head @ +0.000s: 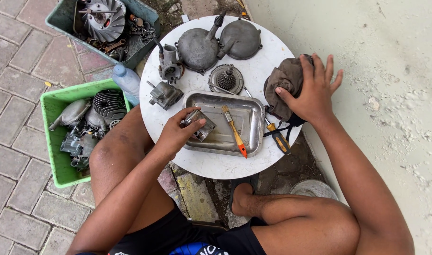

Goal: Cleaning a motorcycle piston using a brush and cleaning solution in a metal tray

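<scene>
Outdoor repair spot — brick paving [17,156], engine parts on round table [211,165], parts-filled green crates [53,141].

Soft, even daylight, sharp picture

The light is diffuse, so shadows are weak and short; the metal tray [246,115] shows a mild shine, without hard glare. Focus is good everywhere, no motion blur. Straight lines of the paving [13,56] bend a little near the edges.

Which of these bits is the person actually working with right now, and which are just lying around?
In hand:
- small metal part, held by the left hand over the steel tray
- brown rag, under the right hand

Lying about:
- paintbrush
- screwdriver
- two round covers
- gear
- green crate
- plastic bottle
</scene>
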